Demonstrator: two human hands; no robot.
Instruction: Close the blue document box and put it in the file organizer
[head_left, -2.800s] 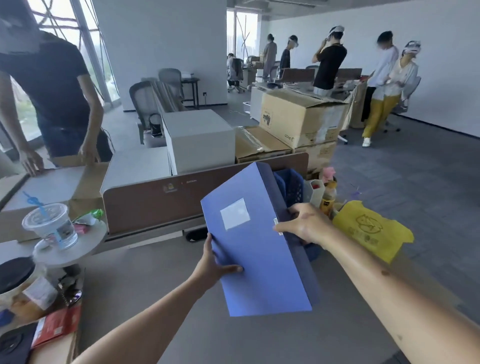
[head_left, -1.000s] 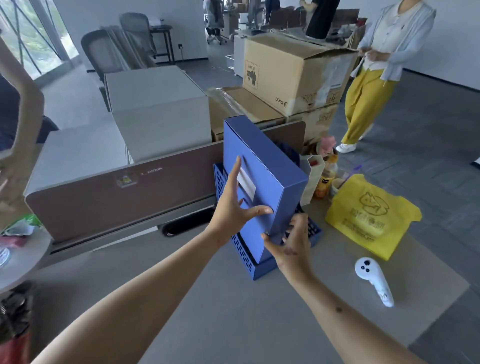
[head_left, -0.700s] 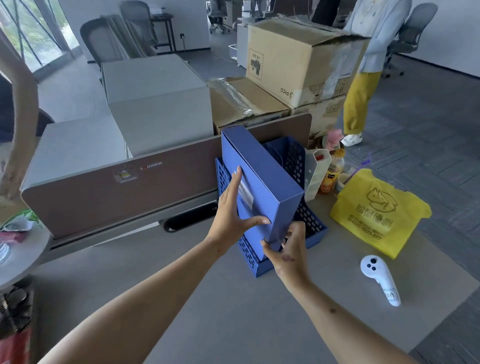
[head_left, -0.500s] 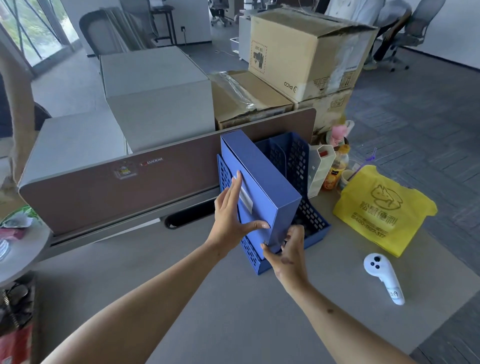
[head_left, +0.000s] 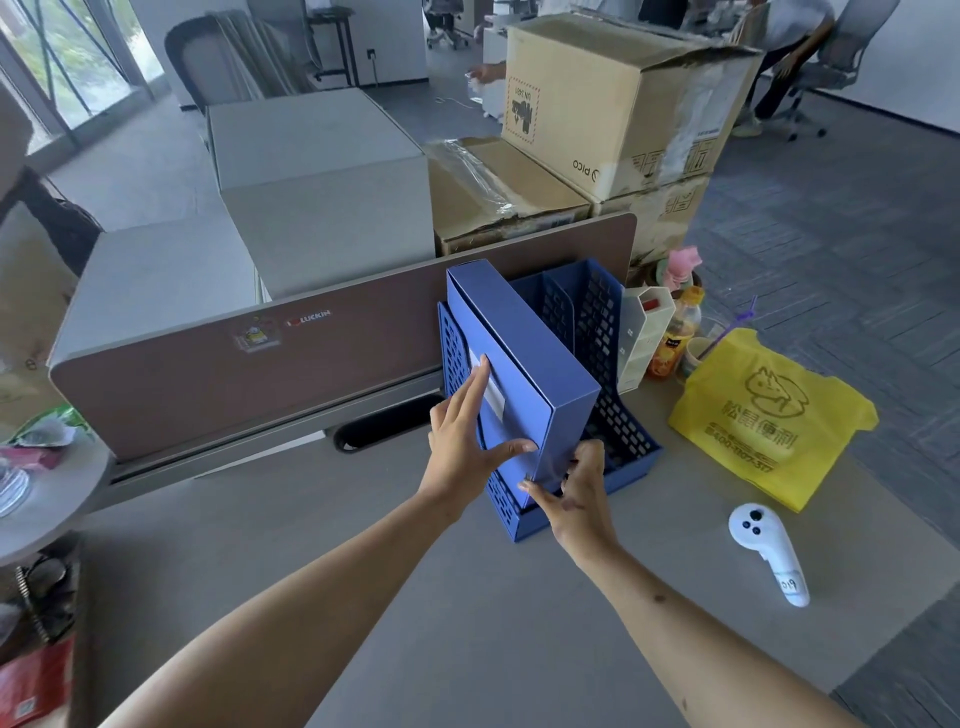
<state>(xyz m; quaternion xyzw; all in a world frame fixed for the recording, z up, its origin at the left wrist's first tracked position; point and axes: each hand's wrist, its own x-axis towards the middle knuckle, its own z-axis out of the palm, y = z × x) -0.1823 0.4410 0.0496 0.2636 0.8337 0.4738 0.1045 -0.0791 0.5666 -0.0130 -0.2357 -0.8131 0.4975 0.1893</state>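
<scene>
Box (head_left: 524, 364) deeper at organizer (head_left: 597, 322) left edge

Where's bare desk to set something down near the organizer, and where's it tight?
Free: the desk left of the file organizer, along the brown divider, and the wide stretch toward the near edge. Tight: its right side, with white caddy, bottle, yellow bag and white controller.

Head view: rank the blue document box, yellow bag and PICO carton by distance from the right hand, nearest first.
1. The blue document box: touching, the right hand grips its lower front corner.
2. The yellow bag: flat on the desk, off to the hand's right.
3. The PICO carton: farthest, beyond the desk partition, at the back right.
</scene>
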